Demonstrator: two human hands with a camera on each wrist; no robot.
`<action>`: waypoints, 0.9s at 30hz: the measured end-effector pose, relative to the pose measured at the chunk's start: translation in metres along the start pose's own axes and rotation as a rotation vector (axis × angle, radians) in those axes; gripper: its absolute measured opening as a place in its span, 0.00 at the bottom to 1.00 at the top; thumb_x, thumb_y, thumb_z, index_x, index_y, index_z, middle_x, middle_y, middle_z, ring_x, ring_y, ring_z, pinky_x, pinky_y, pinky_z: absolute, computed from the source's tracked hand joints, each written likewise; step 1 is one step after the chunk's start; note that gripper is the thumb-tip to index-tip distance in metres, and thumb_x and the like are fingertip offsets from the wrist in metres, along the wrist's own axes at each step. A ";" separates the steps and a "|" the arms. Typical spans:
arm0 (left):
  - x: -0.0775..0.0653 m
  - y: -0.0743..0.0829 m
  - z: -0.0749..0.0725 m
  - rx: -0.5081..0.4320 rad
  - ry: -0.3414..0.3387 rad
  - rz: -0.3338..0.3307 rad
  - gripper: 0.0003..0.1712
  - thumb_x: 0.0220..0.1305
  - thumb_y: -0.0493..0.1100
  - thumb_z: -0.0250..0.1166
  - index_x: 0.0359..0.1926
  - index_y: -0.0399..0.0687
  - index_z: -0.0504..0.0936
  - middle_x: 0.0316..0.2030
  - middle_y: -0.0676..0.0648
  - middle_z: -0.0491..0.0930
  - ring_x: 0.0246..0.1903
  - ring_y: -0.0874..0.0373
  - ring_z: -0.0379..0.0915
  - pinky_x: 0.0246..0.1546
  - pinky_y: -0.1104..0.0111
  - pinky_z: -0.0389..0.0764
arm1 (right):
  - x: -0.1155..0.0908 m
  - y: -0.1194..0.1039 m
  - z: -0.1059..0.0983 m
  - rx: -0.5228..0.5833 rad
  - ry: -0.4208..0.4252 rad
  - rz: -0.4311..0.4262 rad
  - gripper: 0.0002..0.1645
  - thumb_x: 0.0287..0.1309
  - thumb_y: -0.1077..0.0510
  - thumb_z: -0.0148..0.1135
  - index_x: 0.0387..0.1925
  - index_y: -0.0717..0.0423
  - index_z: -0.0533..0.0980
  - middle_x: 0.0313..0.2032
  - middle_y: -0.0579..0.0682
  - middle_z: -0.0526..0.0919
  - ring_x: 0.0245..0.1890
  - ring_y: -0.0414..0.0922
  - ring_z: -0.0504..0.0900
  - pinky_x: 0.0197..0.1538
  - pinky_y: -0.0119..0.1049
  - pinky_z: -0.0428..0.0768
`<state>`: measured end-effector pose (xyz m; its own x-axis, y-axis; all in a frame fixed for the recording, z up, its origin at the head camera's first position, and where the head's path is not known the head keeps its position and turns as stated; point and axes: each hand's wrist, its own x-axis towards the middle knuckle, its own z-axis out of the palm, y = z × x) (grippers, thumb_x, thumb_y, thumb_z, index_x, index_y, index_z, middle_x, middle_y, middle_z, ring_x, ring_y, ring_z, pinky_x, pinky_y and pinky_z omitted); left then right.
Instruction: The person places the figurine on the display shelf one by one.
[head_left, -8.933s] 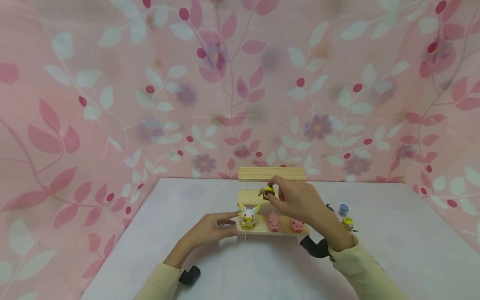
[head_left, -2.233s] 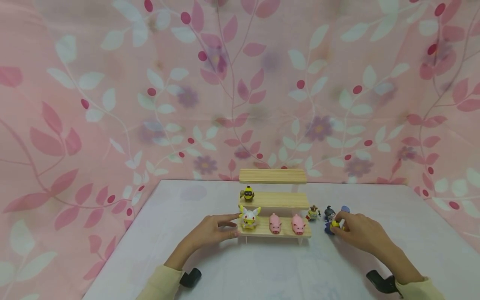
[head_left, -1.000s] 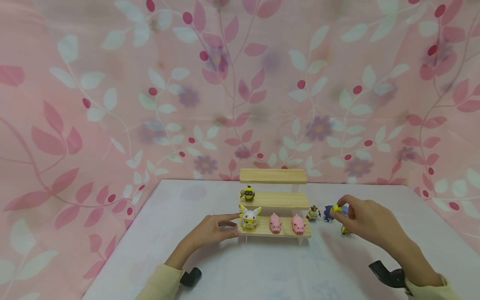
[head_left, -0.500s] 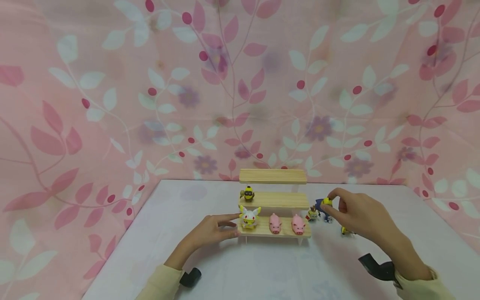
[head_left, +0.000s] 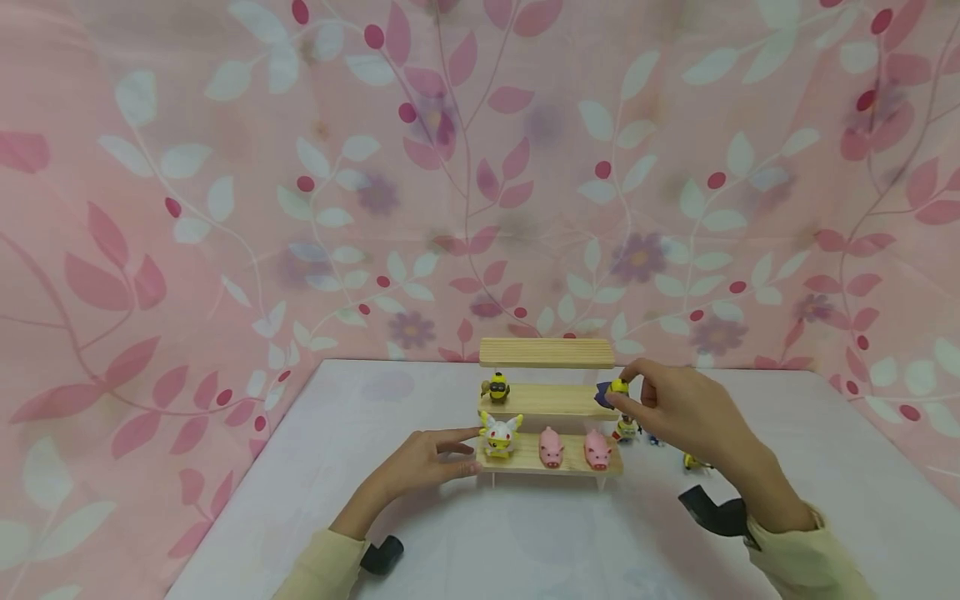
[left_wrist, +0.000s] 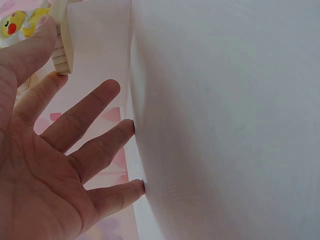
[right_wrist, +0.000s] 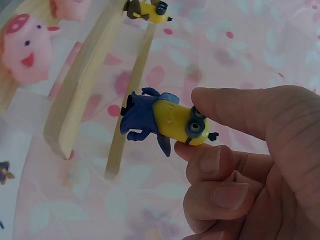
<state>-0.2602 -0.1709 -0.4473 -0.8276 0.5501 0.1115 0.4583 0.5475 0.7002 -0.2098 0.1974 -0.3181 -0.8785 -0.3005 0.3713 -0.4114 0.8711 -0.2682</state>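
Observation:
My right hand (head_left: pixel 686 412) pinches a yellow minion figure in blue clothes (right_wrist: pixel 170 117) between thumb and fingers by its head. In the head view this figure is at the right end of the wooden display shelf's middle board (head_left: pixel 551 399); whether it touches the board is unclear. My left hand (head_left: pixel 420 458) touches the shelf's left end with thumb and index finger, its other fingers spread in the left wrist view. A bee-like minion (head_left: pixel 497 388) stands on the middle board's left. Below stand a white-and-yellow figure (head_left: pixel 500 435) and two pink pigs (head_left: pixel 551 447) (head_left: pixel 597 450).
Right of the shelf, on the white table (head_left: pixel 555 542), are a small figure in brown and red (head_left: pixel 626 428), a partly hidden bluish one, and a yellow one (head_left: pixel 693 461) lying down. The shelf's top board (head_left: pixel 546 352) bears nothing. A floral pink cloth (head_left: pixel 465 167) hangs behind.
My right hand placed the bee-like minion on the middle board earlier, then picked up the blue-clothed minion from the table and carried it left and up to the shelf. My left hand has stayed put.

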 end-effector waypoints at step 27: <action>-0.001 0.002 -0.001 -0.006 -0.004 0.001 0.35 0.61 0.62 0.68 0.67 0.57 0.75 0.46 0.51 0.86 0.53 0.52 0.79 0.52 0.51 0.75 | 0.042 -0.028 0.031 0.089 -0.078 -0.029 0.18 0.58 0.44 0.70 0.41 0.50 0.79 0.19 0.40 0.71 0.15 0.39 0.66 0.19 0.35 0.64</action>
<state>-0.2590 -0.1710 -0.4456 -0.8258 0.5533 0.1096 0.4572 0.5429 0.7044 -0.2430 0.1483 -0.3222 -0.8805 -0.3577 0.3112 -0.4541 0.8248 -0.3369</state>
